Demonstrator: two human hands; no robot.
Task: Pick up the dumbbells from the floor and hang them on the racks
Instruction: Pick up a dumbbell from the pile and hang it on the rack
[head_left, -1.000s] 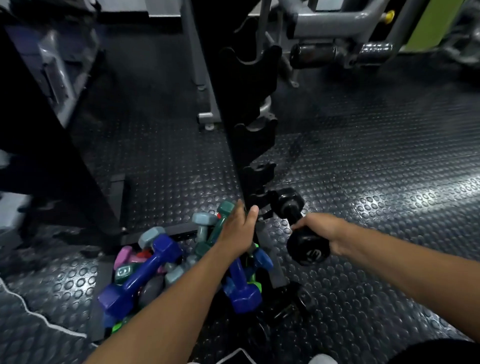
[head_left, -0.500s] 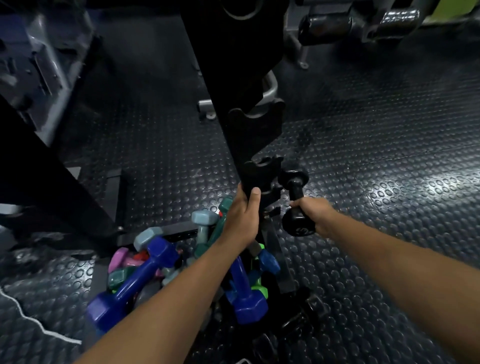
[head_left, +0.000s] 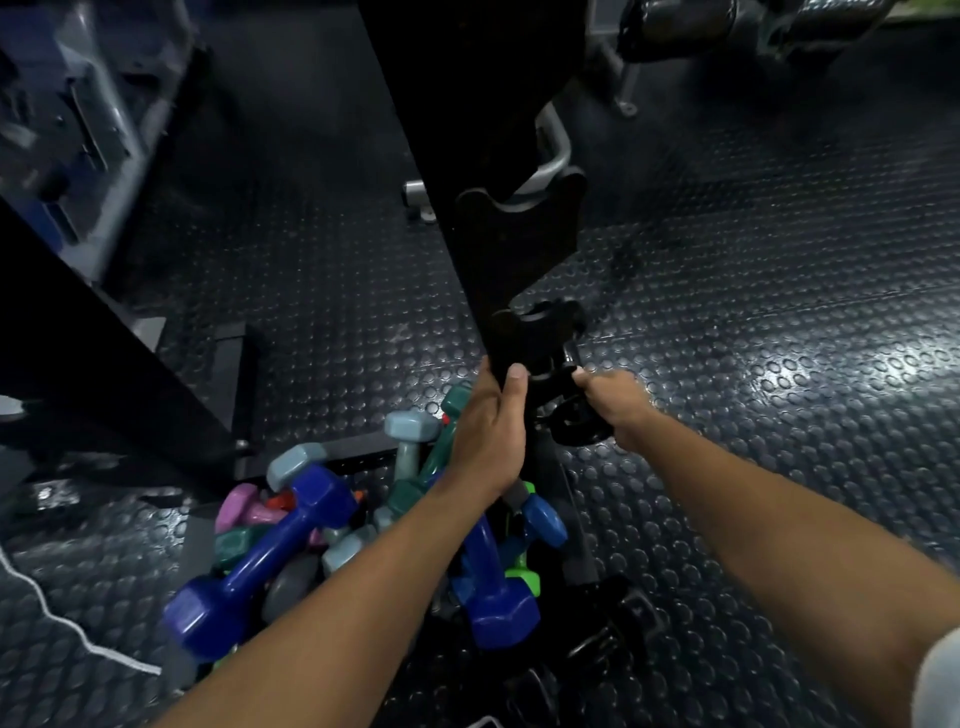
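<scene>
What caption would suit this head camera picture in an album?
Left hand steadies the black rack while the right hand brings a black dumbbell to a lower cradle.

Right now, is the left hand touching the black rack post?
Touching. The head view shows the left hand wrapped around the rack post, thumb pressed flat on its front face, while the right hand holds the black dumbbell beside it.

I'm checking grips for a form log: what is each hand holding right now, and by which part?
The right hand grips the black dumbbell by its handle, at the rack's lower cradle. The left hand clasps the rack upright.
</scene>
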